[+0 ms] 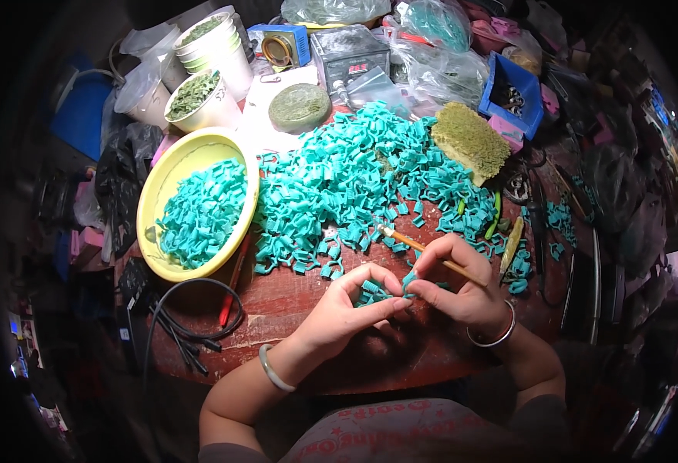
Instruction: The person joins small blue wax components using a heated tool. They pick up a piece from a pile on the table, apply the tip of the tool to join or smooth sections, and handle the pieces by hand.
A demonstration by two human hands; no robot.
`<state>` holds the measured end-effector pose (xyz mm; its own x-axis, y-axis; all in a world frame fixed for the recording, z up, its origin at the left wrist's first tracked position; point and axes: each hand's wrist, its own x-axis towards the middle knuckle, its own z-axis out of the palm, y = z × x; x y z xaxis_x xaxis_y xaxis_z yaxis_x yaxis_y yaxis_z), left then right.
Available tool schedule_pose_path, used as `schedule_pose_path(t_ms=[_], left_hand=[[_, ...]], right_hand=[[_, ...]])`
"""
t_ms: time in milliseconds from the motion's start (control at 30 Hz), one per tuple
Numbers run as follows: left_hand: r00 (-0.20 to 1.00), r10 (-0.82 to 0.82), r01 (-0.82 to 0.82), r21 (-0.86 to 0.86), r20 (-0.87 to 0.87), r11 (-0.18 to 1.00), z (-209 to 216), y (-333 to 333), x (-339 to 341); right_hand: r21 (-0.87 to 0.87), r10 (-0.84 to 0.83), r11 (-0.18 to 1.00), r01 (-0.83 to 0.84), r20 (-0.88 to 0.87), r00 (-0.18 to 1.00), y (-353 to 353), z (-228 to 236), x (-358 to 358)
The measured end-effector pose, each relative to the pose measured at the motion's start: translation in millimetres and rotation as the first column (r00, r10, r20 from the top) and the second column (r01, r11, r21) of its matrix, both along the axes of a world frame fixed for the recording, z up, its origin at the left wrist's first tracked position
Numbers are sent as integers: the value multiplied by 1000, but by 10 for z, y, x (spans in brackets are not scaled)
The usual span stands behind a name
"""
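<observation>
Close to the table's near edge, my two hands meet over small teal pieces. My left hand (347,309) is closed, with a few teal pieces (371,291) in its curled fingers. Thumb and forefinger of my right hand (462,293) pinch a single teal piece (409,281) beside my left fingertips. That same hand also keeps a thin wooden stick (416,245), like a pencil or a brush, between its fingers, its pale tip toward the pile. A wide heap of teal pieces (339,177) spreads beyond both hands. The pieces' exact kind is too small to tell.
A yellow basin (148,208) of teal pieces stands at the left, near a black cable (192,284) and a red stick (231,289). Farther back are white buckets (215,108), a round greenish disc (299,108), a yellow-green sponge-like block (470,139) and a blue bin (536,108).
</observation>
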<state>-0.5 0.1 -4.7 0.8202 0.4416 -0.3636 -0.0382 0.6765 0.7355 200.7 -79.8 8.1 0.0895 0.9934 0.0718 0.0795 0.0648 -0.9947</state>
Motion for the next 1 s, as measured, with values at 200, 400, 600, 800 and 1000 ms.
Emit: schedule_pose_path(t_ms=[200,400,600,800,1000], left_hand=[[998,11,-14,72,54,997,-24,-14,-2],[999,-30,31,-75,14,997,63,40,-20],[999,-39,39,-58,0,998,55,41,-19],[1000,-13,13,-35,2,999,6,34,-21],[1000,11,-12,-38,-7,999,-3,30,-25]], right_hand=[[165,-65,986,20,270,961,63,153,127],[231,-237,970,79,810,537,57,128,313],[92,-46,994,-60,845,532,1,97,177],[83,34,984,-156,776,630,2,120,119],[112,24,979,-173,772,635,-10,85,86]])
